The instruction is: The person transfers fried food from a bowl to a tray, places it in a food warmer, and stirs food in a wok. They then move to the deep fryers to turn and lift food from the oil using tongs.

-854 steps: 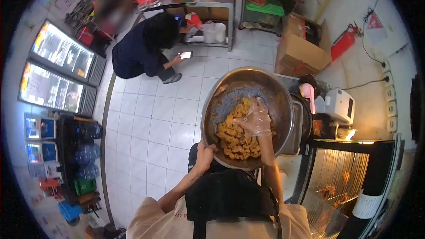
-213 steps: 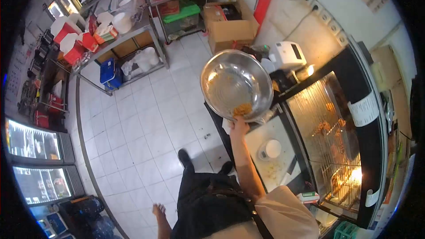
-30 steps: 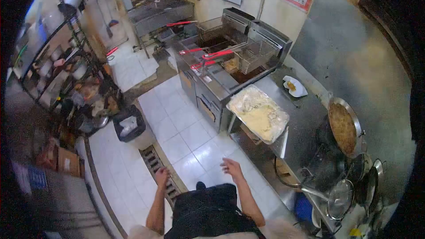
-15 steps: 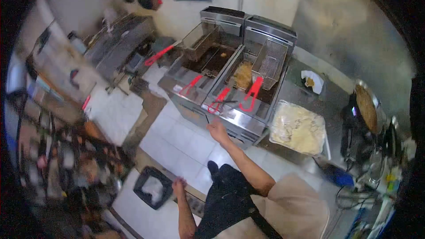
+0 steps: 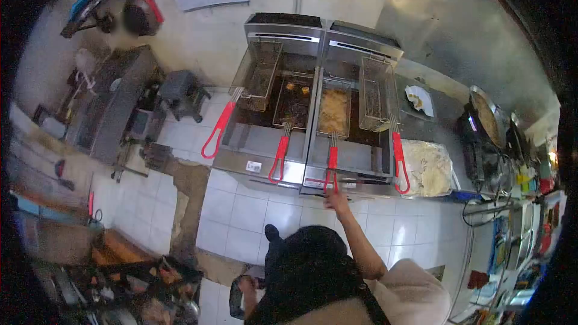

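My right hand (image 5: pixel 336 200) is closed just below the red handle of a fryer basket (image 5: pixel 333 119) holding pale, frying pieces. A thin dark item shows at its fingers; I cannot make out what it is. Low in view, my left hand (image 5: pixel 247 289) is closed at the edge of a black container (image 5: pixel 236 301) with something white inside; my body partly hides it. Left of the frying basket, another basket (image 5: pixel 294 101) sits in dark oil with a few golden pieces. Two empty baskets, one at the left (image 5: pixel 263 78) and one at the right (image 5: pixel 374 96), are raised.
A tray of pale, floury food (image 5: pixel 426 168) lies right of the fryers, with white paper (image 5: pixel 419 100) behind it. A large pan (image 5: pixel 484 117) stands farther right. A grey stool (image 5: pixel 180 90) is left of the fryers. Cluttered shelves line the lower left and right.
The view has turned and moved closer to the fryers. My right hand has come to the frying basket's handle. My left hand and the black container are lower in view, partly behind my body.
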Demonstrator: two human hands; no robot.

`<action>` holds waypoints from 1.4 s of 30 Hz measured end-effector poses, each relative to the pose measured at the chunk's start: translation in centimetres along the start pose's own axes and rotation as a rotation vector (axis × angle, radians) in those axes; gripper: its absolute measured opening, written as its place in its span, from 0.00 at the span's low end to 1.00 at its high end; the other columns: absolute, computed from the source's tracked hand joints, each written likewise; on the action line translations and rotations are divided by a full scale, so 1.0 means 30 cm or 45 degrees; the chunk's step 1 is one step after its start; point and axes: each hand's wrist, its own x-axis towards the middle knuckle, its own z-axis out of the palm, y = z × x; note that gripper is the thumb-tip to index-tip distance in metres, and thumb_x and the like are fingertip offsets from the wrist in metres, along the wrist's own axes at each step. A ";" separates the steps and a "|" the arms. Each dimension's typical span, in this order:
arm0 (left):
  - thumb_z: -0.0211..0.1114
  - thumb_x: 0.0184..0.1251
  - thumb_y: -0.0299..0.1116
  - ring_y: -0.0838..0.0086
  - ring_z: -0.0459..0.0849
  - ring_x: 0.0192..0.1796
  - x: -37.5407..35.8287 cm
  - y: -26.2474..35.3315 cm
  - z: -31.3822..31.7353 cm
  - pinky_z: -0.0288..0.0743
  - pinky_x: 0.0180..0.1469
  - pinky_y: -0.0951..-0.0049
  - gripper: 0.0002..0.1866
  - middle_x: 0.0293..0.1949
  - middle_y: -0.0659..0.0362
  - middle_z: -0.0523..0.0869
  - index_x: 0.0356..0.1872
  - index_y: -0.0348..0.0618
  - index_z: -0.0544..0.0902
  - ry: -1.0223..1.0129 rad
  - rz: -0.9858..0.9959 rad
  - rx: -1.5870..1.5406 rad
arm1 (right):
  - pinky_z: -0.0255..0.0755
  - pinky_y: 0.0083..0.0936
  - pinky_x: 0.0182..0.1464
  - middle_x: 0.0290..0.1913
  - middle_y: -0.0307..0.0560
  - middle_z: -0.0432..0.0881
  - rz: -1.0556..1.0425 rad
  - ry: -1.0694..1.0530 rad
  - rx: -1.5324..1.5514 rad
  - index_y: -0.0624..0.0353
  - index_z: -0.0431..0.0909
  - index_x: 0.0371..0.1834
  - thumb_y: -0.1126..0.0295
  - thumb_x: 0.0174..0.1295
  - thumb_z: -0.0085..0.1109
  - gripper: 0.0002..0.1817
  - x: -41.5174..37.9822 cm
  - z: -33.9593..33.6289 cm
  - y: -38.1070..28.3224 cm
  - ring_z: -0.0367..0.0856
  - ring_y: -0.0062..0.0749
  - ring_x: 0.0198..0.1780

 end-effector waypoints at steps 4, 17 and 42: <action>0.58 0.62 0.36 0.78 0.73 0.20 0.137 0.398 0.542 0.66 0.19 0.79 0.09 0.22 0.60 0.77 0.31 0.40 0.78 0.521 0.593 0.961 | 0.72 0.35 0.37 0.29 0.53 0.79 -0.527 0.453 -1.520 0.59 0.75 0.34 0.65 0.54 0.55 0.09 -0.273 0.082 -0.347 0.78 0.45 0.32; 0.54 0.66 0.35 0.77 0.78 0.27 0.338 0.607 1.163 0.73 0.25 0.79 0.12 0.31 0.60 0.79 0.42 0.39 0.78 -0.010 0.438 1.251 | 0.65 0.40 0.52 0.26 0.49 0.82 -0.435 0.167 -2.257 0.51 0.82 0.21 0.70 0.46 0.58 0.03 -0.279 0.036 -0.518 0.81 0.41 0.40; 0.56 0.63 0.41 0.66 0.80 0.23 0.273 0.528 0.485 0.72 0.20 0.73 0.18 0.29 0.53 0.81 0.48 0.38 0.74 0.020 -0.098 0.380 | 0.65 0.19 0.18 0.19 0.34 0.66 0.003 -0.116 0.252 0.55 0.67 0.38 0.58 0.68 0.46 0.12 0.174 0.016 -0.262 0.64 0.19 0.16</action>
